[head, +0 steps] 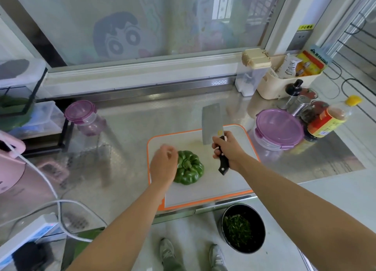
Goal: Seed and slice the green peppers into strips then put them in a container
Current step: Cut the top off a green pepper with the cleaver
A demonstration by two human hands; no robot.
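We see a whole green pepper (190, 168) lying stem-up on a white board (205, 189) with an orange rim, towards the board's left half. The board rests on a metal surface (126, 132) below a window.

Our left hand (163, 165) is at the pepper's left side and covers its edge. The fingers are loosely curled and blurred, so we cannot tell whether they touch or grip the pepper.

Our right hand (225, 148) is clenched round the black handle of a cleaver (211, 124). The blade points away from us, and we cannot tell whether it is raised off the board. It is to the right of the pepper and apart from it.

Just right of the board stands a round container (278, 126) with a purple clip lid closed on it. A smaller jar (85, 116) with the same kind of lid stands well to the left on the surface. A bottle (329, 118) with a yellow cap, shakers and a cream caddy crowd the far right corner.

On the floor below the board's near edge we see a black bowl (243, 228) holding chopped greens, next to our shoes (166, 250).
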